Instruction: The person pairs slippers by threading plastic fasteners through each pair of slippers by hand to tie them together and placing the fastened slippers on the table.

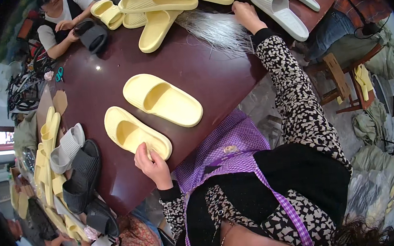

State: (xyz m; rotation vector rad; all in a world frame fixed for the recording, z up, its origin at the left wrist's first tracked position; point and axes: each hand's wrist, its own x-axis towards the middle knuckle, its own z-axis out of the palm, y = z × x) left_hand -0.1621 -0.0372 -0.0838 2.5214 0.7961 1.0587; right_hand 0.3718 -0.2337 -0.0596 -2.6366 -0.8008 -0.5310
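Observation:
Two pale yellow slide sandals lie side by side on the dark red table, soles down. My left hand (153, 166) has its fingers and thumb closed at the heel of the nearer yellow slide (158, 139). The other yellow slide (176, 103) lies just beyond, untouched. Across the table, my right hand (246, 16) reaches to a loose bundle of thin clear plastic strands (214, 30), its fingers bent together at the bundle's right edge. Whatever is between those fingertips is too small to make out.
Yellow slides (161, 30) pile up at the far edge, with a grey slide (277, 10) to their right. Black slides (83, 172) and a light grey one line the left edge. A person opposite holds a dark slide (92, 36). Teal scissors (59, 74) lie at far left.

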